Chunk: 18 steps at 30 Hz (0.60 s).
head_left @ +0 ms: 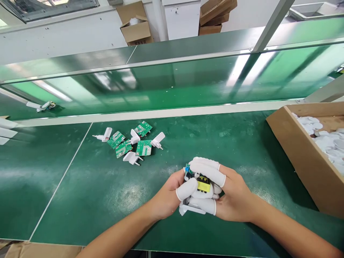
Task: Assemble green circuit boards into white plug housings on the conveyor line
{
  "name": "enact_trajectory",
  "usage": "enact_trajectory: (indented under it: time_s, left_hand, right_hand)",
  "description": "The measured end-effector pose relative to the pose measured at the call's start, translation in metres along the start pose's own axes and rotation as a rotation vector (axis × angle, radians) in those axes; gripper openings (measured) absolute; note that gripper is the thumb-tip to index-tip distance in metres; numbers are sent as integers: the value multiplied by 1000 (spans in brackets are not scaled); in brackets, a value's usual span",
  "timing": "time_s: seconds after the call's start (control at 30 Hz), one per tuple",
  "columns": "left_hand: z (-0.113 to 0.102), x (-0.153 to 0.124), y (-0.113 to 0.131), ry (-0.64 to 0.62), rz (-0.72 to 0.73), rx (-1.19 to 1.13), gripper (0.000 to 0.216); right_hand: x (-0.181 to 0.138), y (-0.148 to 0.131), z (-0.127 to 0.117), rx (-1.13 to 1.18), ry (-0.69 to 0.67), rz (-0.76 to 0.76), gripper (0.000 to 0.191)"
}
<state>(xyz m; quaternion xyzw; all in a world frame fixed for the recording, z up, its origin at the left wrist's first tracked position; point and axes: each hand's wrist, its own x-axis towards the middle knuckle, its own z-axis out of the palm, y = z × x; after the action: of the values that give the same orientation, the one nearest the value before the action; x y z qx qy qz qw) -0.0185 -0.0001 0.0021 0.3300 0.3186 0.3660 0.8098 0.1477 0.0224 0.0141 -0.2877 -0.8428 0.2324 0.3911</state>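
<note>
Both hands meet low over the green bench (88,190), fingers capped in white finger cots. Between them sits a small circuit board with a yellow transformer (203,184) and a blue part, pressed against a white plastic plug shell (188,209) under it. My left hand (172,195) grips it from the left with the thumb on top. My right hand (228,193) wraps it from the right, fingers curled over the board. Farther back on the bench lies a pile of green circuit boards (143,147) and white plug shells (158,139).
A cardboard box (295,150) of white plastic parts stands at the right edge. Behind the bench runs a green conveyor belt (172,86) with a white plug assembly (43,106) on it at far left. Cardboard boxes (135,30) sit on the floor beyond.
</note>
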Motion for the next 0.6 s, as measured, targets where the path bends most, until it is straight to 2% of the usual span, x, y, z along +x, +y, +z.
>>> enact_trajectory:
  time_s: [0.23, 0.43, 0.6]
  left_hand:
    - [-3, -2, 2, -80, 0, 14, 43]
    - [-2, 1, 0, 46, -79, 67, 37]
    - [0, 4, -2, 158, -45, 76, 39]
  right_hand:
    - [2, 0, -7, 23, -55, -4, 50]
    - [-5, 5, -3, -111, -140, -48, 50]
    - [-7, 8, 0, -207, -212, -84, 54]
